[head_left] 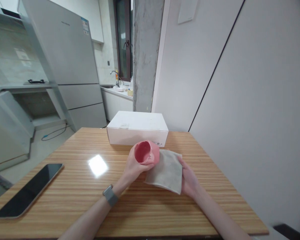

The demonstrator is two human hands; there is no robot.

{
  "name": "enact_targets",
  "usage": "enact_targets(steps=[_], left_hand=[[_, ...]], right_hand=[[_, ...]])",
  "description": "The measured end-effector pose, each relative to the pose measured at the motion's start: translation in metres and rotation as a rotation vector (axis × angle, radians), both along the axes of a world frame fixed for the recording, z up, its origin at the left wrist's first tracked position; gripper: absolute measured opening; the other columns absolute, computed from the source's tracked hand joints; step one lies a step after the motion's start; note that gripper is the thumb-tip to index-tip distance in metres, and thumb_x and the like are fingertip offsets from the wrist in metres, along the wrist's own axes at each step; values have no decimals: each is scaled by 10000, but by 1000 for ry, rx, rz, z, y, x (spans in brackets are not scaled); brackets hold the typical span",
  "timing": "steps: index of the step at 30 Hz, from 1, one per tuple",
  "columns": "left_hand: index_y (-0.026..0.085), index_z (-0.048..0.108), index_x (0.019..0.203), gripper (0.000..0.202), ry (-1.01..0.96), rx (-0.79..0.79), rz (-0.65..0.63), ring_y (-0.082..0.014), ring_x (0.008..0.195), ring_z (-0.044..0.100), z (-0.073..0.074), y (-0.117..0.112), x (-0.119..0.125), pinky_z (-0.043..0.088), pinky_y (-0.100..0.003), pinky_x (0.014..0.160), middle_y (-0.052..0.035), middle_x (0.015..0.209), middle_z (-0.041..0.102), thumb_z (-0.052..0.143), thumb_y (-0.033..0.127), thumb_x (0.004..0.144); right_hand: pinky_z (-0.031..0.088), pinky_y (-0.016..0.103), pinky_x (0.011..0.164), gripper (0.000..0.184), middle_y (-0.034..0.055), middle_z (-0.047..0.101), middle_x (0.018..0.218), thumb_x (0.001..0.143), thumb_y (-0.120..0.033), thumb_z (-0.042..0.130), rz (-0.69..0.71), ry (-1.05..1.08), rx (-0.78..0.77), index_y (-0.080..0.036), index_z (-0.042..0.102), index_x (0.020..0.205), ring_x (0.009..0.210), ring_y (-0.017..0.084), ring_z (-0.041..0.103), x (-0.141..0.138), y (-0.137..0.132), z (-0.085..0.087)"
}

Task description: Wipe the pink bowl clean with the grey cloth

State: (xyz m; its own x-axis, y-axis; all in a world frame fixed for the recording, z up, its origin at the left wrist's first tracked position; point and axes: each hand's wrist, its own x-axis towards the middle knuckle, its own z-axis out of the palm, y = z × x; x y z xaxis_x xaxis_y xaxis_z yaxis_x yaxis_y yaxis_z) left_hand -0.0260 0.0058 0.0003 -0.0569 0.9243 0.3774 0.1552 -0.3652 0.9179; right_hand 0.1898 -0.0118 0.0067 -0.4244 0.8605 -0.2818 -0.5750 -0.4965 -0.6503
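My left hand [133, 166] grips a pink cup [147, 152], tipped on its side so its open mouth faces me. A grey-beige cloth [168, 170] is pressed flat against the cup's right side by my right hand [188, 180], which holds the cloth from behind with the fingers mostly hidden. Both hands hover just above the striped wooden table [77, 196], near its middle. A grey watch sits on my left wrist.
A white closed box [138, 128] stands on the table just behind the cup. A dark phone [30, 190] lies face up at the table's left. A white wall runs along the right side. Fridge and kitchen counter stand beyond the table at left.
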Motion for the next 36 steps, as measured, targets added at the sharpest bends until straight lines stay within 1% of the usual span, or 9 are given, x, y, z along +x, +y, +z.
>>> enact_targets(steps=[5,10,12,15,17,19,24,29,36], left_hand=[[222,390,1277,898,-21,-40,-93,-266,1180,510,-6,-1,12,405,-448,1000,-113,1299,505,843,294,505],[217,368,1287,935,-78,-56,-210,-270,1194,508,-11,4,41,397,-449,1011,-123,1309,508,856,273,491],[211,356,1274,945,-122,-66,-237,-264,1181,519,-14,12,58,403,-442,1005,-124,1292,518,862,261,479],[196,389,1214,890,-119,-65,-282,-248,1129,554,-16,26,85,422,-423,979,-113,1237,556,867,259,465],[190,422,1182,857,-86,-35,-308,-242,1108,564,-17,36,102,426,-415,969,-105,1209,574,869,258,453],[189,442,1180,853,-56,7,-324,-237,1101,564,-17,45,116,426,-403,965,-100,1202,579,870,250,444],[171,491,1157,841,10,42,-314,-239,1078,571,-20,60,140,426,-389,956,-105,1185,579,877,240,413],[171,513,1147,809,38,21,-265,-262,1110,547,-22,64,152,387,-421,992,-107,1179,574,868,262,426],[168,509,1181,878,66,-38,-277,-281,1153,518,-21,68,157,354,-427,1025,-117,1208,562,876,298,393]], right_hand=[[406,426,976,581,154,682,1076,872,-577,377,191,-132,-79,-101,603,1116,1033,259,635,53,-17,14],[426,403,954,476,156,698,1012,835,-508,527,180,-297,-146,-91,632,1040,976,254,654,84,-26,12],[451,387,910,380,123,709,989,767,-439,641,52,-475,-41,-136,651,997,916,247,663,92,-25,5],[476,373,805,310,76,721,929,694,-401,693,-145,-810,273,-178,673,909,859,254,654,105,-19,-8],[471,358,733,293,58,722,848,706,-428,645,-174,-1062,454,-170,683,840,815,259,644,115,-13,-18],[443,326,647,283,38,701,734,715,-424,604,-177,-1278,545,-163,683,790,718,238,624,125,-9,-27],[345,283,533,365,-28,555,538,678,-369,605,-253,-1469,538,-131,628,953,531,177,512,142,-4,-38],[345,281,564,379,-44,515,564,705,-332,555,-290,-1555,539,-142,549,1034,568,180,519,150,-3,-42],[385,290,603,380,-22,547,635,787,-340,470,-235,-1692,591,-149,501,1115,619,189,559,154,-3,-46]])
